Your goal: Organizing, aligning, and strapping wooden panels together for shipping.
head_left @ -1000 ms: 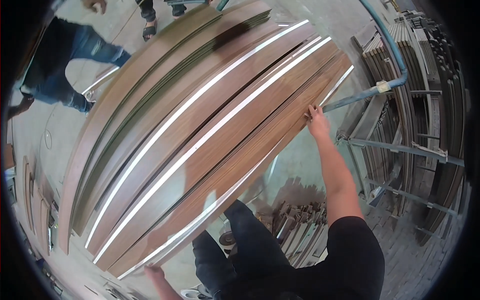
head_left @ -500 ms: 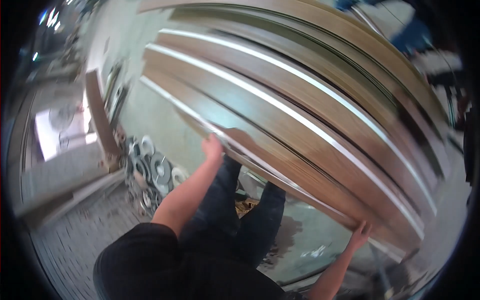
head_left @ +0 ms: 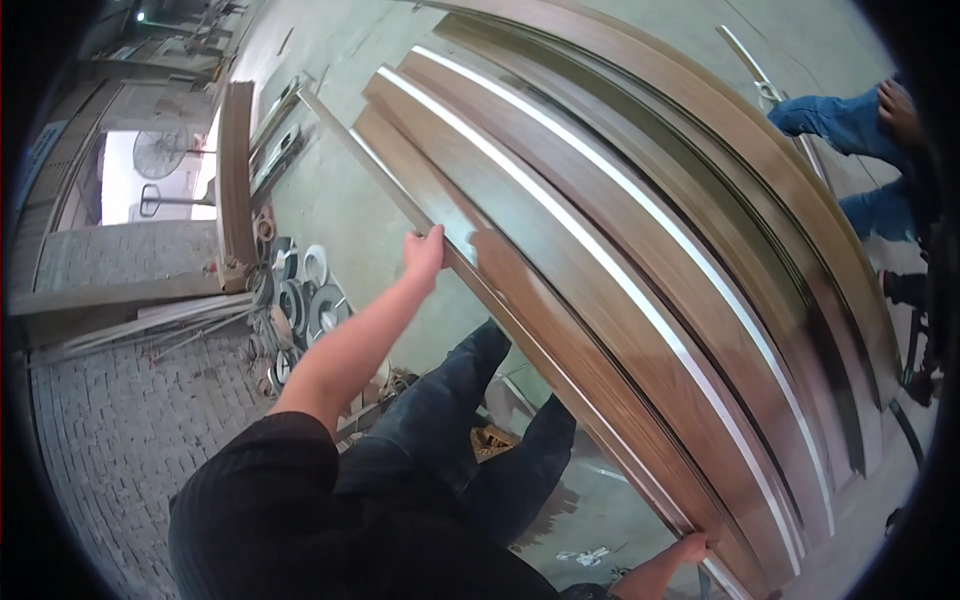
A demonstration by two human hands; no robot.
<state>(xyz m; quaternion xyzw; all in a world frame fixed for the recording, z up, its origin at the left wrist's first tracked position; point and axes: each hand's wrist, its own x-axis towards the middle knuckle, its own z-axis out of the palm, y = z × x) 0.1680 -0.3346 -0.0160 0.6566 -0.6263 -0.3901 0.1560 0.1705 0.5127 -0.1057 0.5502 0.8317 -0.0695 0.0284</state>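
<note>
Right hand (head_left: 692, 548), low in the frame, grips the near end of a long brown wood-grain panel (head_left: 560, 340), fingers curled over its edge. Farther along, the left hand (head_left: 424, 252) closes on the same panel's lower edge, arm stretched out above the person's dark trousers (head_left: 470, 430). That panel is the nearest of a stack of long panels (head_left: 680, 250) with pale strips, leaning over the concrete floor (head_left: 340, 200). Round metal parts (head_left: 300, 300) lie heaped to the left, an upright board (head_left: 236, 180) behind them. Another person's blue-trousered legs (head_left: 850, 130) show at far right.
</note>
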